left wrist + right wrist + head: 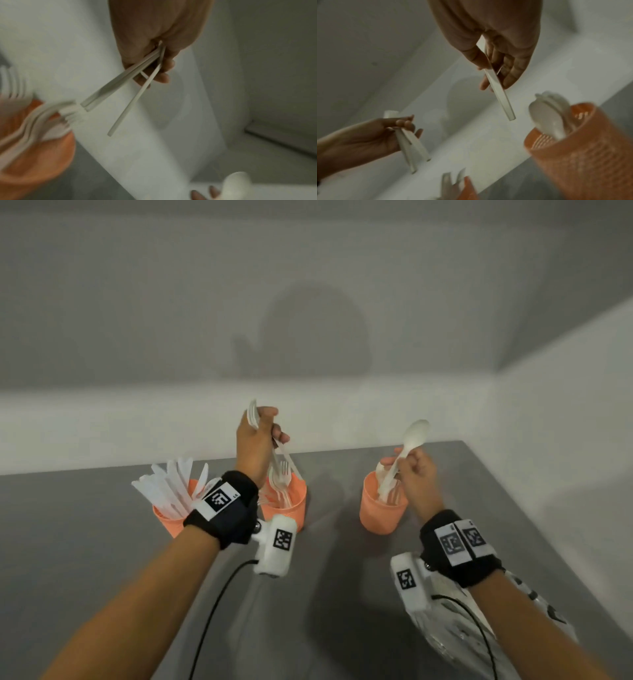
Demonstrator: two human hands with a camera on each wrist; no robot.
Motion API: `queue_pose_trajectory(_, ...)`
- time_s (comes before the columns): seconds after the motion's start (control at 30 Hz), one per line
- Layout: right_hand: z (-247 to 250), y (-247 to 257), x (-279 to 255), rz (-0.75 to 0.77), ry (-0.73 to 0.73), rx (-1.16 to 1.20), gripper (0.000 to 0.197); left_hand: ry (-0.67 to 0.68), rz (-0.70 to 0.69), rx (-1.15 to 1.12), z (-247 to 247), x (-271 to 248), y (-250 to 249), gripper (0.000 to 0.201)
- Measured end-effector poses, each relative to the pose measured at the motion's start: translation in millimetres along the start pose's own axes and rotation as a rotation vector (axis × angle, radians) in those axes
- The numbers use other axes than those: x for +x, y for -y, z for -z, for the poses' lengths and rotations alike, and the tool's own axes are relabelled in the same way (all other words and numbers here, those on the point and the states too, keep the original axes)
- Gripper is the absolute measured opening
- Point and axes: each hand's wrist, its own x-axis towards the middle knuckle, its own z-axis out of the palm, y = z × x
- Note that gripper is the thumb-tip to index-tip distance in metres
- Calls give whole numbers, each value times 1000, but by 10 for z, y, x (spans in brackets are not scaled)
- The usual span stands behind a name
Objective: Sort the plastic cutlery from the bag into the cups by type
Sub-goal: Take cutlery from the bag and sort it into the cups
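Note:
Three orange cups stand in a row on the grey table. The left cup (171,518) holds white knives, the middle cup (286,510) holds forks, the right cup (378,513) holds spoons. My left hand (258,436) grips a small bunch of white spoons (252,414) above the middle cup, handles (120,83) pointing down. My right hand (412,470) holds a single white spoon (412,436) over the right cup, bowl up, its handle (499,92) slanting down towards the cup (583,152). The cutlery bag (455,635) lies under my right forearm.
A white wall (308,320) runs close behind the cups and turns a corner at the right. Black cables (219,601) trail from both wrist cameras across the near table. Grey table surface (325,611) lies between my forearms.

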Motion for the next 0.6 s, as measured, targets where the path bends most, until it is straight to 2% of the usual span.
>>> queue_pose_trajectory(0.1,135,-69,109,-18,-43,-57,32,28,-162,153,-24,84,86,19)
queue_pose_trajectory(0.23,166,-296,127,-118,-67,-220,10,62,-136,237,-35,58,467,19)
queue_pose_trajectory(0.3,162,-385,127,-143,-96,-320,13,50,-120,276,-18,28,667,15)
queue_pose_trajectory(0.4,146,-440,102,-163,-94,-301,22,39,-131,384,9,-33,941,4)
queue_pose_trajectory(0.5,116,-447,88,-107,-109,-357,31,10,-159,521,54,-75,1120,16)
queue_pose_trajectory(0.6,66,-396,66,-29,-81,-516,34,80,-207,695,93,-101,1188,25)
